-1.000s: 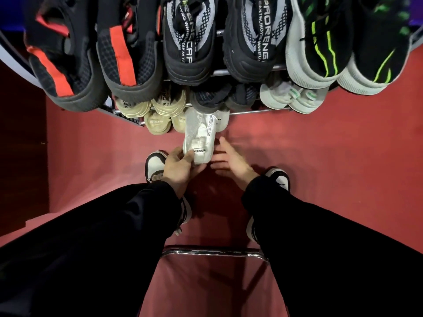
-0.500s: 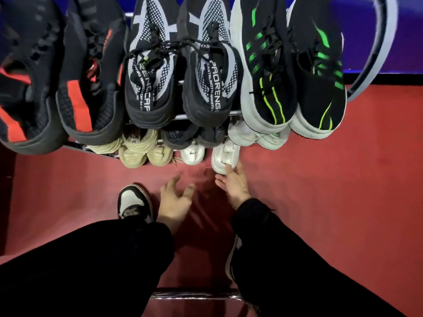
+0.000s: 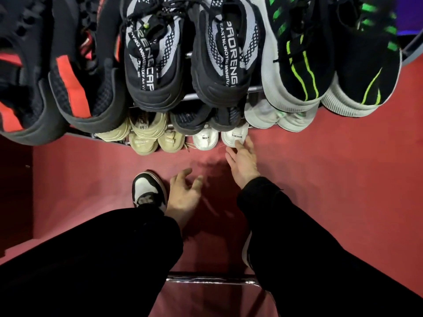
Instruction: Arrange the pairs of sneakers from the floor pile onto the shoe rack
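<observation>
Two white sneakers sit side by side at the bottom level of the shoe rack (image 3: 253,89): the left one (image 3: 205,138) and the right one (image 3: 234,137). My right hand (image 3: 243,163) is open, its fingertips touching the toe of the right white sneaker. My left hand (image 3: 184,195) hovers lower over the red floor, fingers spread, holding nothing. On the top tier stand black-and-red sneakers (image 3: 75,72), black-and-grey sneakers (image 3: 190,56) and black-and-green sneakers (image 3: 332,56).
Beige sneakers (image 3: 148,136) fill the lower left levels, dark ones (image 3: 201,116) and pale grey-green ones (image 3: 274,115) the middle level. My own black-and-white shoe (image 3: 147,191) stands on the red floor (image 3: 332,179). A chrome bar (image 3: 210,279) crosses near my legs.
A second ago both hands held a white sneaker by the rack. It now sits on the bottom level beside its mate; the left hand has drawn back and the right rests at its toe.
</observation>
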Demonstrator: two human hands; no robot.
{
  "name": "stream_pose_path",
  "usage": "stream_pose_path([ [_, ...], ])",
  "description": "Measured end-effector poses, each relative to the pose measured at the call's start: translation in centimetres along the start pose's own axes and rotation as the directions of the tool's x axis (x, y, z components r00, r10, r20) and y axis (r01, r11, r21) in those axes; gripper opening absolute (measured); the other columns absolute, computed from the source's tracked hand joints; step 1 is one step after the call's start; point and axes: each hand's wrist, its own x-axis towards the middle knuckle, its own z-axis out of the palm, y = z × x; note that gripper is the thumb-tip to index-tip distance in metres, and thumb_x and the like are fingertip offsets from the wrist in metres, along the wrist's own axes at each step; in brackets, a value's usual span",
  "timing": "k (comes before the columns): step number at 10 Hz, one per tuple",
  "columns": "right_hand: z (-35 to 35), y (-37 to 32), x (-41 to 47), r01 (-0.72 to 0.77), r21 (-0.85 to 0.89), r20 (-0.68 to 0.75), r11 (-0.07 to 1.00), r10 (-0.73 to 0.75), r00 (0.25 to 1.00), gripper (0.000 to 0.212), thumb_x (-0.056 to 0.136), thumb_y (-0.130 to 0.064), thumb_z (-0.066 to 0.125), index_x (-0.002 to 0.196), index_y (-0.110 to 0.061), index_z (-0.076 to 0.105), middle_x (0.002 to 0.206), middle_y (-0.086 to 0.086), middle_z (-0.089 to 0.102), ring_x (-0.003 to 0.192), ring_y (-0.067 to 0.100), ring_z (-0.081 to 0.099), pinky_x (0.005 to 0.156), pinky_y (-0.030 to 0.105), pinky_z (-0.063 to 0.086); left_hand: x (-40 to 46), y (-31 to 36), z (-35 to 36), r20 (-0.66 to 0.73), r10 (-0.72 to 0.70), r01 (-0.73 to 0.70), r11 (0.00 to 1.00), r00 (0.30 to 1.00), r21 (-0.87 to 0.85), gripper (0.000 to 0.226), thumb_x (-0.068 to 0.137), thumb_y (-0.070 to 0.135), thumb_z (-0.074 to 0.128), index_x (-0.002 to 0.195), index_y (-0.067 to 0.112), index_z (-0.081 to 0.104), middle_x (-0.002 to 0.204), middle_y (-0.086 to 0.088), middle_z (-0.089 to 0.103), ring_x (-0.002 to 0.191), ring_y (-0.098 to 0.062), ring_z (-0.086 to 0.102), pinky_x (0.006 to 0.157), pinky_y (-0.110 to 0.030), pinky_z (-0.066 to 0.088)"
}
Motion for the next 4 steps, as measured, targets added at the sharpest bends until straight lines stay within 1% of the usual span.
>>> stream_pose_path([
  [1, -0.5, 0.0, -0.6, -0.013, -0.058, -0.011, 0.998, 0.012, 1.0, 0.064, 0.103, -0.009, 0.051, 0.158, -0.032, 0.027, 0.144, 0.005, 0.052, 0.13, 0.032, 0.054, 0.111, 0.039, 0.042, 0.2, -0.1, 0.1, 0.049, -0.003, 0.006, 0.998, 0.999, -0.055, 0.071, 0.068, 0.059, 0.054, 0.132, 0.028, 0.057, 0.128, -0.019, 0.058, 0.105, -0.041, 0.066, 0.099, -0.054, 0.053],
  [2, -1.1, -0.4, -1.8, -0.017, -0.169, -0.165, 0.986, -0.011, 0.986, 0.05, 0.101, -0.013, 0.056, 0.147, -0.028, 0.043, 0.142, 0.013, 0.056, 0.125, 0.033, 0.062, 0.102, 0.04, 0.051, -0.2, 0.3, 0.0, 0.057, -0.008, 0.014, 0.994, 0.998, -0.104, 0.04, 0.076, 0.048, 0.054, 0.111, 0.032, 0.064, 0.11, -0.014, 0.069, 0.086, -0.031, 0.066, 0.091, -0.046, 0.054],
  [3, -1.6, -0.7, -4.0, -0.081, -0.298, -0.096, 0.951, 0.054, 0.994, 0.025, 0.102, -0.022, 0.055, 0.127, -0.019, 0.056, 0.125, 0.012, 0.065, 0.099, 0.023, 0.069, 0.086, 0.035, 0.058, -1.5, 1.8, -0.5, 0.049, 0.002, 0.003, 0.996, 0.999, -0.094, 0.025, 0.082, 0.046, 0.054, 0.09, 0.026, 0.067, 0.078, -0.004, 0.07, 0.069, -0.023, 0.063, 0.075, -0.046, 0.056],
  [4, -1.4, -1.5, -6.4, -0.029, -0.466, -0.003, 0.884, 0.032, 0.999, 0.025, 0.101, -0.021, 0.053, 0.12, -0.01, 0.065, 0.097, 0.007, 0.072, 0.077, 0.017, 0.065, 0.068, 0.025, 0.052, -2.7, 2.9, -0.9, 0.052, 0.027, -0.017, 0.982, 0.998, -0.186, 0.011, 0.089, 0.026, 0.056, 0.085, 0.022, 0.065, 0.075, -0.005, 0.07, 0.071, -0.025, 0.062, 0.068, -0.039, 0.05],
])
